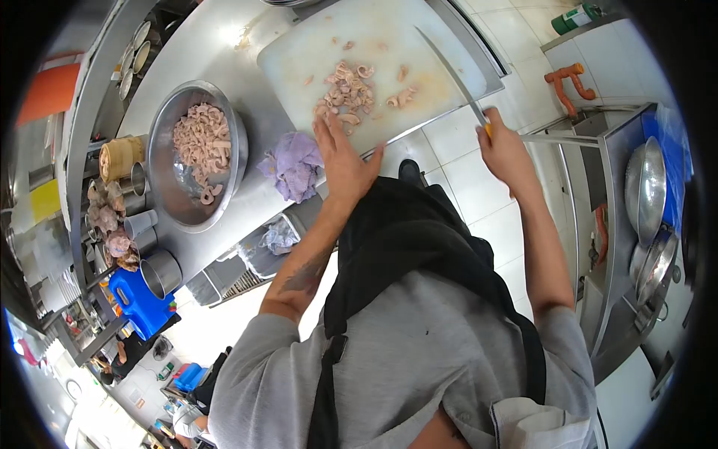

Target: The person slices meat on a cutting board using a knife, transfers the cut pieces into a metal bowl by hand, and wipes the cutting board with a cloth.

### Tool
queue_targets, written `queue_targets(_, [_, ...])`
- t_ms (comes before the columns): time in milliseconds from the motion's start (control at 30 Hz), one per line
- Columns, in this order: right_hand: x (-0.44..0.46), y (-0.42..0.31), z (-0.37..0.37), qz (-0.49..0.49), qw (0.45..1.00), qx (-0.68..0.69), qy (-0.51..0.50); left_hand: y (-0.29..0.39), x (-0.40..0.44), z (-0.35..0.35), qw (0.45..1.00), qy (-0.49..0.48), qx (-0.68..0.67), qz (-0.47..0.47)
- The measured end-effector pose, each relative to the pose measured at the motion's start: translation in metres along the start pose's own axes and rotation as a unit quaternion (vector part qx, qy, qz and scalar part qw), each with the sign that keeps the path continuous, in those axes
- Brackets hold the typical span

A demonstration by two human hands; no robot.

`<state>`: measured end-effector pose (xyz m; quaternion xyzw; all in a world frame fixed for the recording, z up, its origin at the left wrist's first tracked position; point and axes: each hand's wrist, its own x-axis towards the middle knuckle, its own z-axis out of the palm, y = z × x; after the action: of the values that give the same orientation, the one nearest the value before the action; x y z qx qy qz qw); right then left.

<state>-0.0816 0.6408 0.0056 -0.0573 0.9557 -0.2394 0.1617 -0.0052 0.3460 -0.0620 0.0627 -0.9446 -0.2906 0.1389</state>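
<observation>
Lying in a loose heap toward the near edge of the cutting board, the chopped meat in front of you looks pale pinkish-tan and moist, cut into short curls and some ring-like slices. A smaller cluster sits to the right of the heap, and a few scraps are scattered toward the board's far edge, where the white surface is stained faintly yellow in patches.

You have one cutting board, one knife, one steel bowl and one crumpled purple cloth here on the desk side; the pieces are too many and too tangled to count. The bowl, left of the board on the steel desk, holds more cut meat, and the cloth lies at the desk's near edge between them.

Your left hand is open, fingers extended and thumb spread, its fingertips at the heap; you cannot tell whether they press on it. Your right hand is closed around the knife's yellow handle, beyond the desk's near edge, with the blade reaching over the board's right side.
</observation>
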Motion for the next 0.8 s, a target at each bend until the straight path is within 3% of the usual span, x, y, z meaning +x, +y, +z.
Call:
queue_targets(67, [0.013,-0.015,-0.002,-0.002,1.000,-0.017,-0.004,-0.003,0.019,0.010,0.998,0.051,0.021,0.017])
queue_targets(133, [0.026,-0.023,-0.008,-0.008,0.999,-0.035,-0.008,-0.011,0.073,0.003,0.996,-0.061,0.032,0.054])
queue_targets(200, [0.027,-0.025,-0.011,-0.027,1.000,-0.010,0.006,-0.007,0.124,0.006,0.982,0.003,0.097,0.163])
queue_targets(267, [0.023,-0.024,-0.012,-0.040,0.999,-0.005,0.007,-0.028,0.162,0.011,0.947,-0.122,0.181,0.236])
queue_targets(367, [0.018,-0.027,-0.022,-0.032,0.999,0.039,0.009,-0.029,0.193,0.000,0.929,-0.160,0.148,0.300])
queue_targets(400, [0.012,-0.028,-0.025,-0.008,0.997,0.070,-0.007,-0.016,0.198,-0.001,0.927,-0.163,0.148,0.305])
queue_targets(467, [0.004,-0.032,-0.034,0.054,0.992,0.109,-0.031,0.020,0.207,0.003,0.950,-0.229,-0.006,0.210])
queue_targets(500, [0.000,-0.033,-0.037,0.110,0.981,0.146,-0.061,0.035,0.206,0.014,0.949,-0.230,-0.007,0.216])
queue_targets(600, [-0.011,-0.031,-0.046,0.150,0.974,0.155,-0.067,0.073,0.195,0.049,0.941,-0.219,-0.108,0.234])
queue_targets(633, [-0.012,-0.023,-0.041,0.154,0.974,0.156,-0.062,0.076,0.187,0.063,0.946,-0.231,-0.017,0.227])
queue_targets(667, [-0.014,-0.011,-0.030,0.099,0.991,0.089,-0.012,0.075,0.178,0.075,0.944,-0.240,0.073,0.216])
queue_targets(700, [-0.015,-0.003,-0.026,0.041,0.998,0.020,0.037,0.057,0.169,0.085,0.946,-0.221,0.019,0.235])
queue_targets(733, [-0.016,-0.003,-0.028,0.045,0.998,0.020,0.040,0.055,0.166,0.081,0.945,-0.222,0.016,0.238])
queue_targets(800, [-0.024,-0.010,-0.034,0.040,0.998,-0.035,-0.019,0.050,0.153,0.074,0.956,-0.157,-0.033,0.247])
